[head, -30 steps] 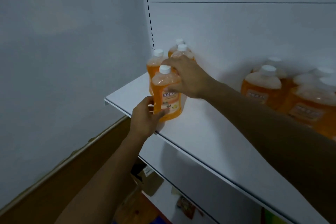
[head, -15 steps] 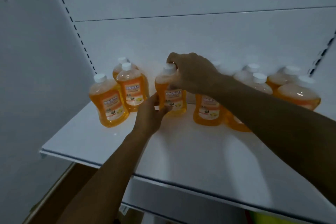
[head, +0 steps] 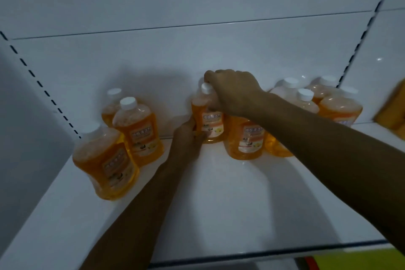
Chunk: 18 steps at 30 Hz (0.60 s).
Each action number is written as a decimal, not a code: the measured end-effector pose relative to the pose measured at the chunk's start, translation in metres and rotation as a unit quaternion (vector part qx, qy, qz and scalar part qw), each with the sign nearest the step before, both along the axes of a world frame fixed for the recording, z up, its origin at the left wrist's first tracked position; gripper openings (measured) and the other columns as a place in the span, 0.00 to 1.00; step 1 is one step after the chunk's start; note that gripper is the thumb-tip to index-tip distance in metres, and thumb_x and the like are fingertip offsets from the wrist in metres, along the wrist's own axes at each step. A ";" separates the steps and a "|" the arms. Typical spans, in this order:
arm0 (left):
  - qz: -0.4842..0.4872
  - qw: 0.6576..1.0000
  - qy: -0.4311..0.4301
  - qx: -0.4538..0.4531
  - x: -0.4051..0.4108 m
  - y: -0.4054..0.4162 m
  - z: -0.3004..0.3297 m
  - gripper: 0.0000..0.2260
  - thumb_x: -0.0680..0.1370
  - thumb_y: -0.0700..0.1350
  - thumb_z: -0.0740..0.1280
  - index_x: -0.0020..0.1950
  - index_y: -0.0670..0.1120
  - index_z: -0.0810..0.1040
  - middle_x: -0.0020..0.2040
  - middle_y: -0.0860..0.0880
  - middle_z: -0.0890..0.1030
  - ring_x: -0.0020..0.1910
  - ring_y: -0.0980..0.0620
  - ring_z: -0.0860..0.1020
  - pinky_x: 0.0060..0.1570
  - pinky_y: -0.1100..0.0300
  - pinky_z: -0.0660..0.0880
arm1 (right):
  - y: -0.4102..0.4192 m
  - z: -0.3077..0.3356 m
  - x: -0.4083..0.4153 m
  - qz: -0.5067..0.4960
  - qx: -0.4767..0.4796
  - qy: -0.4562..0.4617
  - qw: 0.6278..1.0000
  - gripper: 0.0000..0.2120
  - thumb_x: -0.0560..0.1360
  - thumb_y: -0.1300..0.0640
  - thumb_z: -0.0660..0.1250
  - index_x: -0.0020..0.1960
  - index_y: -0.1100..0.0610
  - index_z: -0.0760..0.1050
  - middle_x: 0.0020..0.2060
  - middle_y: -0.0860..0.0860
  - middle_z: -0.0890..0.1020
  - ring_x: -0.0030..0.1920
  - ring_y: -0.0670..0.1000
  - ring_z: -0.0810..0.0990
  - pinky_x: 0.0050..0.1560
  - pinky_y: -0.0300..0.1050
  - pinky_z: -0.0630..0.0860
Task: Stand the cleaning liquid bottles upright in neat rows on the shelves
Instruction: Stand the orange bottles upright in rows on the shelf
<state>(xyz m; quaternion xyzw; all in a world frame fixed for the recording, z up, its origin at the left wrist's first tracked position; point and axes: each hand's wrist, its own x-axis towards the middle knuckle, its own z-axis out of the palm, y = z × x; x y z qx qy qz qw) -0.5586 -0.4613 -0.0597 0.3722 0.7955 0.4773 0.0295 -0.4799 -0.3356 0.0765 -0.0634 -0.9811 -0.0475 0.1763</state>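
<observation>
Bottle (head: 208,116) stands upright at twelve o'clock from both hands: right hand (head: 232,92) grips its neck, left hand (head: 186,140) holds its base, nearer.

Two bare forearms in shot above the shelf (head: 219,204), uncovered from the wrists back to its front edge and beyond. Left hand (head: 186,138) bare, narrow at the wrist, mostly in shadow. Right hand (head: 232,92) bare too, knuckle ridges and tendons showing across its back. Right forearm looming large near the lens, left one slimmer. Dim light, finer detail lost.
</observation>
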 end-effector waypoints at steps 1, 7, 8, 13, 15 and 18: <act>-0.002 1.000 -0.006 0.001 0.000 0.000 -0.001 0.15 0.79 0.43 0.67 0.66 0.45 0.74 0.58 0.49 0.81 0.55 0.54 0.78 0.54 0.64 0.72 | 0.001 0.000 0.000 -0.006 0.009 -0.002 1.000 0.27 0.71 0.42 0.71 0.64 0.54 0.69 0.52 0.52 0.79 0.50 0.55 0.78 0.43 0.47 0.71; 0.008 1.000 0.001 0.011 -0.006 0.002 -0.010 0.17 0.78 0.45 0.69 0.66 0.44 0.75 0.61 0.45 0.79 0.58 0.48 0.79 0.59 0.52 0.77 | 0.001 -0.001 -0.003 -0.023 0.044 -0.003 0.999 0.25 0.72 0.45 0.70 0.62 0.56 0.69 0.51 0.54 0.79 0.49 0.56 0.78 0.41 0.47 0.66; 0.011 1.000 0.003 0.007 -0.005 0.002 -0.010 0.17 0.78 0.45 0.68 0.66 0.44 0.75 0.60 0.45 0.79 0.57 0.48 0.79 0.57 0.56 0.76 | 0.001 -0.002 -0.004 -0.027 0.044 -0.004 0.999 0.25 0.73 0.45 0.70 0.62 0.57 0.68 0.50 0.55 0.79 0.48 0.56 0.78 0.41 0.47 0.67; 0.032 0.999 0.022 0.004 0.005 0.004 -0.009 0.22 0.76 0.59 0.60 0.60 0.44 0.78 0.53 0.46 0.82 0.51 0.49 0.81 0.50 0.59 0.76 | 0.003 -0.010 -0.005 -0.036 0.050 -0.003 0.998 0.25 0.74 0.47 0.70 0.64 0.57 0.67 0.50 0.54 0.79 0.47 0.56 0.78 0.41 0.47 0.70; 0.050 0.999 0.020 -0.007 0.011 0.003 -0.006 0.22 0.77 0.59 0.58 0.57 0.44 0.79 0.52 0.45 0.83 0.50 0.48 0.81 0.49 0.59 0.75 | 0.003 -0.009 -0.005 -0.036 0.050 -0.010 0.998 0.24 0.73 0.48 0.70 0.64 0.58 0.67 0.51 0.54 0.79 0.46 0.55 0.78 0.40 0.47 0.69; 0.091 0.995 0.018 -0.048 0.018 -0.004 -0.004 0.22 0.77 0.55 0.64 0.65 0.42 0.75 0.61 0.43 0.80 0.59 0.45 0.78 0.57 0.56 0.74 | 0.000 -0.006 -0.002 -0.031 0.072 0.000 0.997 0.27 0.73 0.48 0.71 0.65 0.59 0.67 0.54 0.55 0.77 0.50 0.57 0.79 0.43 0.48 0.70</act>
